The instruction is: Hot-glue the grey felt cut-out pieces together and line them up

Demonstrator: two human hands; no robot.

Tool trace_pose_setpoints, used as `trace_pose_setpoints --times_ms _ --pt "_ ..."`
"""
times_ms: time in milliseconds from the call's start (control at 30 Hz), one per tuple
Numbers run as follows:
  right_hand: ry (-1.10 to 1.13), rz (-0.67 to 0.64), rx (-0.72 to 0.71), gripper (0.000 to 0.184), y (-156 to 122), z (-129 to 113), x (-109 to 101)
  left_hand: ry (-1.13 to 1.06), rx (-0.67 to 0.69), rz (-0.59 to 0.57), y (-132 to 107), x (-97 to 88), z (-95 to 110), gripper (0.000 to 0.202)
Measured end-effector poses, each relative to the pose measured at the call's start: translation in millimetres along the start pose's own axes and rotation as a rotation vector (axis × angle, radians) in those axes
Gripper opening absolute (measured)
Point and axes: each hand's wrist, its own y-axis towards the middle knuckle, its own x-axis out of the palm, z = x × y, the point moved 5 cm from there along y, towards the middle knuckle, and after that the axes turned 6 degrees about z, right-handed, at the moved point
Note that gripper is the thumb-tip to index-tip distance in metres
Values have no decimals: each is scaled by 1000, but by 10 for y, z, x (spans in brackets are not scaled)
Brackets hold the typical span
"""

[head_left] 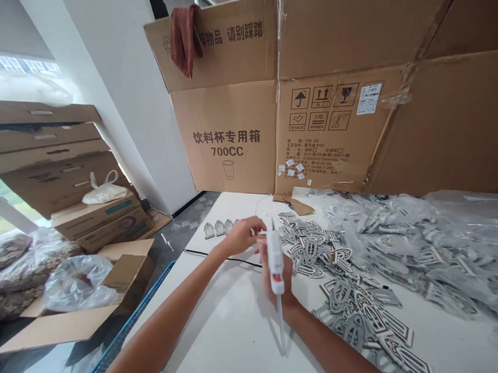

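Above the white bench (221,339), a white hot-glue gun (275,255) is held upright, its top pinched by the curled fingers of the left hand (241,235) and its body wrapped by the right hand (277,281). Arched cutouts (335,284) lie heaped just beside it, with more inside a clear plastic bag (444,255).

flattened cardboard cartons (230,130) standing upright at the far side, printed with chinese text, handling symbols and "700cc"; a brown cloth (185,38) draped over their top edge. off to the left, a leaning stack of flat cartons (48,145), a white plastic bag (105,190) atop a printed box (99,219), an open cardboard box (127,272), and bulging clear bags of dark speckled contents (12,269).
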Motion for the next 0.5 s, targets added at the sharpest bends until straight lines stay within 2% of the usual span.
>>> trace_pose_setpoints --times_ms 67,167,300,400,500 --pt "10 79 233 42 24 141 -16 -22 -75 118 -150 -296 -129 7" --pt "48 104 384 58 38 270 19 -136 -113 181 -373 -539 -200 11" --pt "127 29 456 69 15 418 92 -210 15 111 -547 -568 -69 6" --pt "102 -120 442 62 -14 461 147 -155 102 91 -588 -531 43 28" --pt "102 -210 434 57 -38 456 177 -123 126 73 -594 -485 109 39"
